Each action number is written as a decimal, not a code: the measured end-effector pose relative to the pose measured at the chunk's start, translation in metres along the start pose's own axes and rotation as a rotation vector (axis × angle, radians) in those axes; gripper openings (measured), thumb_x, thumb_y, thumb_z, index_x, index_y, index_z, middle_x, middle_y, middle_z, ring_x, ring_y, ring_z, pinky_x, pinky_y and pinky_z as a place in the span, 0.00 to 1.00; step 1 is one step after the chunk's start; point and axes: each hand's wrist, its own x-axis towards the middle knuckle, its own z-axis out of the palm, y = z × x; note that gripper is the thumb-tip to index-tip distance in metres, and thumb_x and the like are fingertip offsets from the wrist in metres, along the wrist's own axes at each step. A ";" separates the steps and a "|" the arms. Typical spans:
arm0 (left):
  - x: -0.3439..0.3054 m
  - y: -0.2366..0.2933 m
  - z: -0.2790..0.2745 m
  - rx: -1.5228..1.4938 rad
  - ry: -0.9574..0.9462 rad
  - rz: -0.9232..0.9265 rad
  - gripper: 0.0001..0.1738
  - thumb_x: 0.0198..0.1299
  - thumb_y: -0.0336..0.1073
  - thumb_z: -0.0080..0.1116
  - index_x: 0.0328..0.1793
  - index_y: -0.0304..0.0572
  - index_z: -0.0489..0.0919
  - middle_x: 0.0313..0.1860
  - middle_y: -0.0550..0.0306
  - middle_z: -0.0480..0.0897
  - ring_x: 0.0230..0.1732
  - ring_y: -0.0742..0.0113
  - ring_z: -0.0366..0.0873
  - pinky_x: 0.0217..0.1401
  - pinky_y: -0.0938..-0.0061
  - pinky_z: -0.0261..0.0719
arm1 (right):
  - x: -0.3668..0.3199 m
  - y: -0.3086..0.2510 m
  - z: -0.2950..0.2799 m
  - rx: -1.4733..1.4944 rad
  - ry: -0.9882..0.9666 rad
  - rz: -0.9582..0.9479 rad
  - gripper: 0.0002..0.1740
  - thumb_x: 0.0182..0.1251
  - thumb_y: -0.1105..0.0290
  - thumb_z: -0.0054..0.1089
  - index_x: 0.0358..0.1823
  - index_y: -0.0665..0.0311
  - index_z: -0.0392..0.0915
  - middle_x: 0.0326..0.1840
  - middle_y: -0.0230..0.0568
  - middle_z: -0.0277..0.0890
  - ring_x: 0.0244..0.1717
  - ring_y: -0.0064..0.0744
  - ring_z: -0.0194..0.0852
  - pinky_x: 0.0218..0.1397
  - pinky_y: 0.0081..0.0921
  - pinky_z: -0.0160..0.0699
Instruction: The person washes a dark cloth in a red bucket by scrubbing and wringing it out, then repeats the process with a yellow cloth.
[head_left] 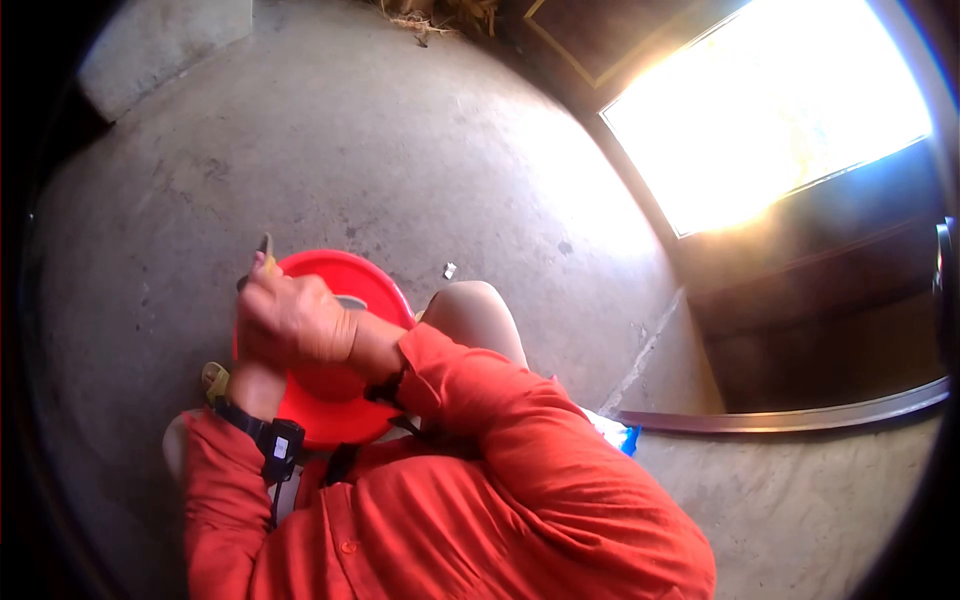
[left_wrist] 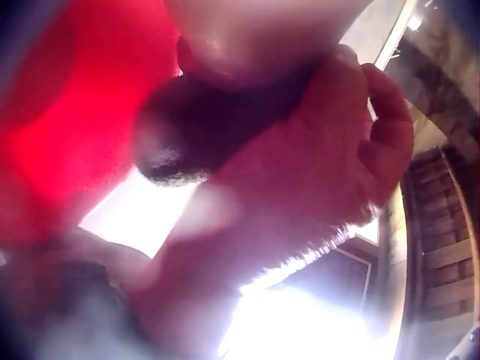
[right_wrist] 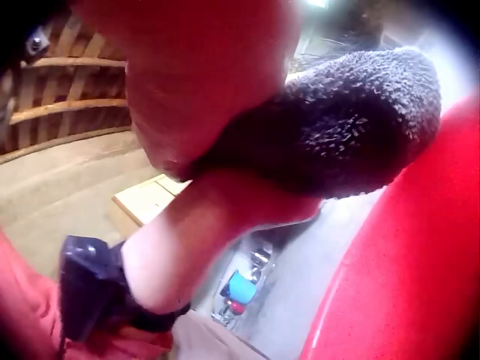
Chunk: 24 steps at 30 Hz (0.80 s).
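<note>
Both hands are close together over a red basin, gripping a dark, fuzzy cloth. My right hand lies above my left hand and partly hides it in the head view. In the right wrist view, the cloth bulges out between the right hand and the left hand. The left wrist view has the same dark cloth between the blurred left hand and the right hand, whose fingers are curled. A small greyish patch shows inside the basin, unclear.
Grey concrete floor surrounds the basin. A yellowish slipper is at its left, and a small white scrap lies beyond the knee. On the right are a bright opening and a metal rail; a blue-and-white packet sits beside the person.
</note>
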 end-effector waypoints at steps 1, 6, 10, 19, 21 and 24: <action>-0.002 0.008 -0.008 0.024 0.201 -0.259 0.19 0.69 0.45 0.46 0.59 0.42 0.73 0.53 0.60 0.75 0.55 0.68 0.72 0.61 0.71 0.70 | -0.001 0.013 0.010 -0.038 -0.023 0.108 0.09 0.48 0.68 0.60 0.30 0.57 0.70 0.28 0.45 0.64 0.21 0.37 0.71 0.13 0.33 0.63; 0.023 0.030 0.063 -0.105 0.604 -0.641 0.18 0.68 0.45 0.46 0.56 0.42 0.74 0.50 0.55 0.79 0.53 0.62 0.76 0.60 0.66 0.73 | -0.003 0.058 0.025 -0.329 0.150 0.402 0.10 0.47 0.62 0.56 0.17 0.54 0.66 0.19 0.29 0.55 0.12 0.22 0.58 0.07 0.25 0.46; 0.001 0.014 -0.022 0.174 -0.060 -0.257 0.16 0.69 0.45 0.47 0.52 0.43 0.74 0.46 0.56 0.79 0.52 0.63 0.76 0.59 0.66 0.73 | -0.003 0.001 0.000 -0.445 -0.061 0.065 0.10 0.52 0.65 0.55 0.27 0.61 0.65 0.18 0.36 0.64 0.14 0.32 0.67 0.14 0.31 0.62; 0.027 0.040 0.090 0.357 0.597 -0.656 0.24 0.64 0.46 0.57 0.60 0.39 0.72 0.54 0.58 0.77 0.56 0.67 0.74 0.61 0.70 0.70 | 0.008 0.060 -0.007 -0.044 -0.102 0.766 0.17 0.64 0.58 0.55 0.30 0.68 0.71 0.23 0.52 0.77 0.27 0.54 0.78 0.32 0.40 0.76; 0.030 0.050 0.097 0.605 0.288 -0.592 0.27 0.60 0.40 0.64 0.62 0.35 0.70 0.53 0.58 0.77 0.56 0.71 0.72 0.60 0.75 0.68 | 0.006 0.064 -0.017 0.299 0.080 0.741 0.16 0.63 0.60 0.58 0.31 0.68 0.75 0.24 0.52 0.77 0.25 0.48 0.77 0.33 0.34 0.76; 0.036 0.053 0.103 0.760 0.170 -0.340 0.29 0.56 0.31 0.66 0.62 0.37 0.69 0.51 0.59 0.76 0.55 0.71 0.72 0.58 0.75 0.70 | 0.011 0.064 -0.027 0.538 0.088 0.774 0.17 0.65 0.61 0.58 0.30 0.71 0.77 0.20 0.44 0.75 0.22 0.30 0.73 0.29 0.29 0.74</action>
